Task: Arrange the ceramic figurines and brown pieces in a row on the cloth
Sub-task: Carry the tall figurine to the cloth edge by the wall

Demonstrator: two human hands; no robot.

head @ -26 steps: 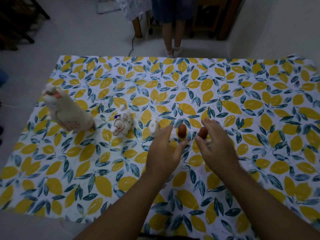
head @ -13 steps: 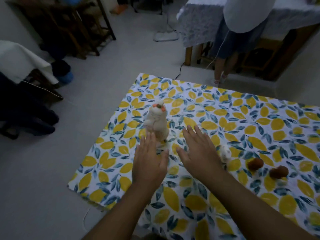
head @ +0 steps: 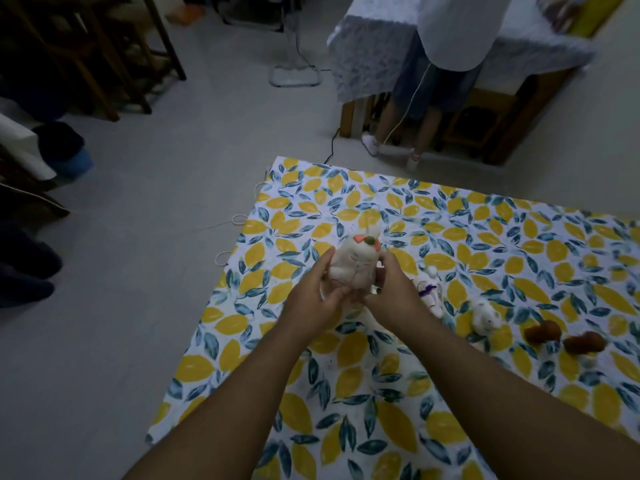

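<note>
1. The step in hand looks like the setting of the biggest piece: the tall white ceramic figurine (head: 354,263), with an orange patch near its top, is clasped between both hands at the left end of the row.

2. The left hand (head: 313,301) cups its left flank, fingers curled up along the body; the right hand (head: 391,292) presses the other side, thumb against the front. Both are closed around it, neither one free.

3. I cannot tell whether its base is touching the leaf-print cloth (head: 381,410) or is raised just off it; the hands hide the bottom.

4. To the right of it, the rest runs in a line: a small white figurine with purple marks (head: 429,289) just beside the right wrist, then a rounder white figurine (head: 485,318), then two brown pieces (head: 542,330) (head: 584,344) side by side, well clear of the hands.

5. The next move, as I judge it, calls for standing the tall figurine upright in line with the others, near the purple-marked one without knocking it, then letting go gently with both hands so it does not tip.

6. A person stands by a draped table (head: 374,53) across the room, away from the cloth.
</note>
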